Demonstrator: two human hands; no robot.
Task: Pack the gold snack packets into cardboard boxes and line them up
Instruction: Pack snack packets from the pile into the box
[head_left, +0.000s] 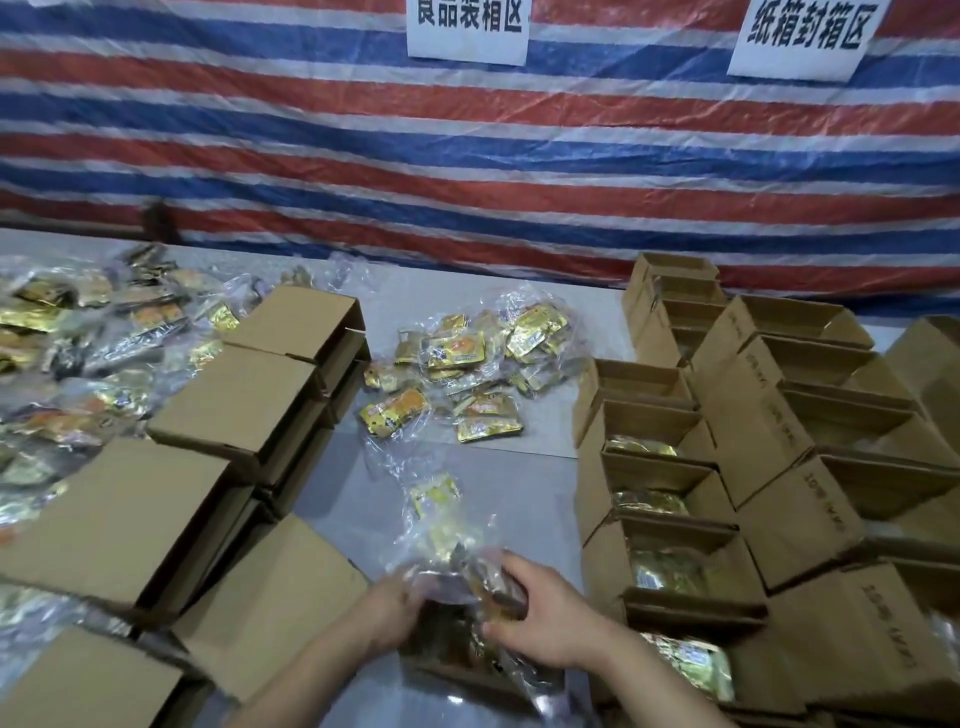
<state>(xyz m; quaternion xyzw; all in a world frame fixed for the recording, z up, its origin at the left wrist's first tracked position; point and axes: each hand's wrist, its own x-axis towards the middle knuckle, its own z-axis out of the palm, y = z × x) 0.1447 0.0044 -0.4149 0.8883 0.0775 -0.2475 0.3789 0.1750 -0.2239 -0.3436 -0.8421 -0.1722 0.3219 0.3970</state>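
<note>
Backdrop: striped tarpaulin (467, 156) in red, blue and white bands, hung behind the grey table (519, 467). Two white paper signs with black Chinese characters fixed to it: left sign (467, 31) top centre, right sign (802, 39) top right, both cut off by the frame edge.

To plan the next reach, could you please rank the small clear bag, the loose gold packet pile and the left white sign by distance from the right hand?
1. Small clear bag, just ahead.
2. Loose gold packet pile, mid-table.
3. Left white sign, on the striped tarp.
</note>
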